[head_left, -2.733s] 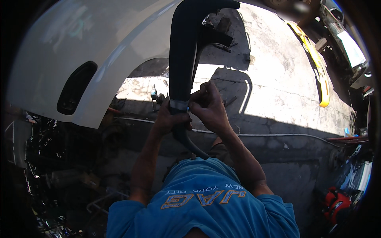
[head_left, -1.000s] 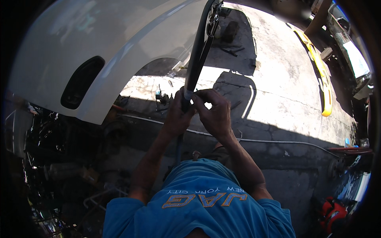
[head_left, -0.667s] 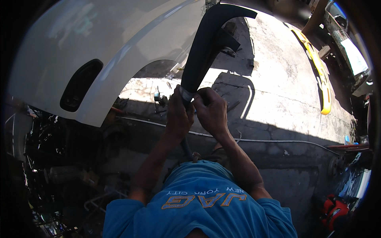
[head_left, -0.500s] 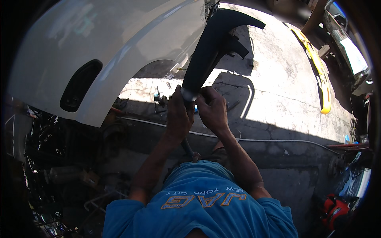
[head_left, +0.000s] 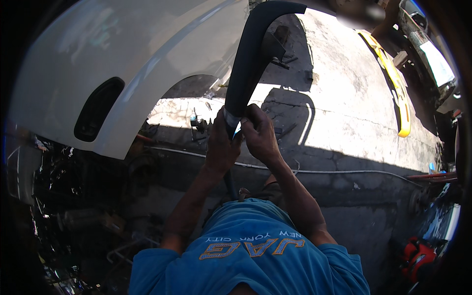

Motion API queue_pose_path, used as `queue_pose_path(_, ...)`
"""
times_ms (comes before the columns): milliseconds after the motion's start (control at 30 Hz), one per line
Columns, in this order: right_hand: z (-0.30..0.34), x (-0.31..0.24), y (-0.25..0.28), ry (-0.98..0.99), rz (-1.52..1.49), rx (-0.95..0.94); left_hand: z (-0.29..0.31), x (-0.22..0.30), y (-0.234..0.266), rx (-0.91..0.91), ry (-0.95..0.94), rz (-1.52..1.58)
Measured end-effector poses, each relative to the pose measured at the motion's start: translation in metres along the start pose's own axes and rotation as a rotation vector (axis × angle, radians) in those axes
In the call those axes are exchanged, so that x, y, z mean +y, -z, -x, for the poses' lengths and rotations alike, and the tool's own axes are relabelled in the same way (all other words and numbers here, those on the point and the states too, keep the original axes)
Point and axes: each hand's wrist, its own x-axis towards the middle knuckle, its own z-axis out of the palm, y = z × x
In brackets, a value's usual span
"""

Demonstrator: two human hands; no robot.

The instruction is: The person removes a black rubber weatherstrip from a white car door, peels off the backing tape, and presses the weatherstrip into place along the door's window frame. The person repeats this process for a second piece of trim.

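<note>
Gripping the dark curved trim (head_left: 245,69) in the left hand (head_left: 221,146), beside the white panel (head_left: 147,44), above concrete floor (head_left: 344,98); holding the right hand (head_left: 259,133) at its pale band (head_left: 230,118); too shaded to tell whether pinching.

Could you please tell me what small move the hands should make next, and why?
Perhaps press the right hand gently along the pale strip: its fingers are bent by the strip's edge, while the left hand grips the black trim there.
</note>
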Motion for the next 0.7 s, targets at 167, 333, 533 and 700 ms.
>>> queue_pose_path(167, 0.002, -0.005, 0.004, -0.011, 0.117, 0.000, -0.003, 0.004, 0.001, -0.053, 0.076, 0.080)
queue_pose_path(333, 0.002, 0.003, 0.003, 0.011, 0.162, 0.047, -0.003, 0.005, -0.003, -0.073, 0.073, 0.225)
queue_pose_path(533, -0.003, 0.030, -0.003, 0.006, 0.239, 0.148, 0.005, -0.019, -0.017, -0.049, 0.046, 0.353)
queue_pose_path(700, 0.006, 0.058, 0.012, -0.098, 0.181, 0.104, 0.000, -0.016, -0.005, -0.053, 0.231, 0.542)
